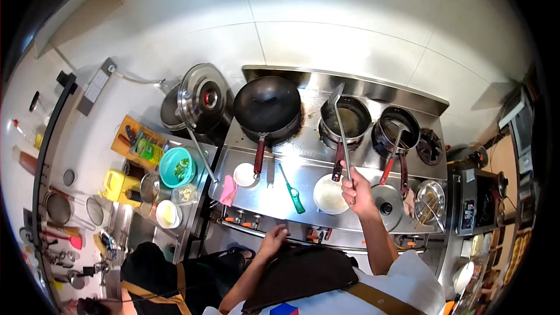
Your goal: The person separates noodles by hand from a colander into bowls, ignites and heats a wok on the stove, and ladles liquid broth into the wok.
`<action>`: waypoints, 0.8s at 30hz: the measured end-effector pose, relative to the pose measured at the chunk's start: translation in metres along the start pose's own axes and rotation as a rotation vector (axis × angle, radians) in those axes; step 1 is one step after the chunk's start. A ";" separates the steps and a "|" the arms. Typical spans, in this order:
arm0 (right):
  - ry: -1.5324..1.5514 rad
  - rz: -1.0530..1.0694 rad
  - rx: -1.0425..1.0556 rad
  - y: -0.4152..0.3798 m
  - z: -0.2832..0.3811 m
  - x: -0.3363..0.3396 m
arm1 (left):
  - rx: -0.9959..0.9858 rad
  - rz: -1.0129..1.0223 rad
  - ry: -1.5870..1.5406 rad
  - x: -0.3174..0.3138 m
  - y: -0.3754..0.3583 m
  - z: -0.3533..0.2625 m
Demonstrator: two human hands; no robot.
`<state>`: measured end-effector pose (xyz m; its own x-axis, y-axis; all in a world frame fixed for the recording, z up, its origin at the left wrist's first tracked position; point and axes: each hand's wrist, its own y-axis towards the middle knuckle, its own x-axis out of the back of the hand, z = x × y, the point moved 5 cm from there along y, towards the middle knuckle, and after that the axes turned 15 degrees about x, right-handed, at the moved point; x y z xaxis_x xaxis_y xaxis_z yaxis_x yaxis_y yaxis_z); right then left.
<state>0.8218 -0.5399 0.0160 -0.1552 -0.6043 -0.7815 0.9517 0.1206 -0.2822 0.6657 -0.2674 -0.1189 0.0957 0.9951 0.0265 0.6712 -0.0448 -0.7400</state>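
My right hand (359, 189) is closed round the handle of a long metal spatula (340, 119). The spatula's blade is up at the rim of a dark saucepan (350, 118), which has some liquid in it. Just below my right hand's left side is a white bowl (331, 194) with pale contents. My left hand (273, 240) hangs near the stove's front edge, in front of my apron, its fingers curled; whether it holds anything is hidden. Between the hands and the wok lies a green lighter (293, 191) on the steel counter.
A black wok (266, 107) stands on the left burner. To the right are another saucepan (396, 130), a glass lid (386, 207) and a metal bowl (430, 197). A teal bowl (177, 167) with greens is at left. A co-worker (149, 271) in black stands at lower left.
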 end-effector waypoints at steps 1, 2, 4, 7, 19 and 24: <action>0.002 0.010 -0.017 0.004 -0.004 -0.005 | -0.018 -0.002 0.017 0.001 -0.001 0.001; -0.141 0.030 0.006 0.010 -0.005 -0.012 | -0.042 -0.027 0.031 0.003 -0.003 0.003; -0.372 0.073 0.024 0.026 -0.009 -0.029 | -0.017 -0.070 -0.008 0.005 -0.016 -0.001; -0.795 0.240 0.106 0.080 -0.029 -0.041 | -0.008 -0.155 -0.052 0.013 -0.034 0.003; -1.142 0.233 0.122 0.209 -0.133 -0.058 | 0.079 -0.379 -0.163 0.004 -0.089 0.084; -0.840 0.226 -0.057 0.143 -0.140 -0.016 | 0.018 -0.323 -0.331 0.004 -0.090 0.078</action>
<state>0.9234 -0.4029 -0.0895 0.3039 -0.9393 -0.1592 0.9180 0.3334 -0.2147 0.5484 -0.2529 -0.1049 -0.3580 0.9327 0.0435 0.6149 0.2706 -0.7408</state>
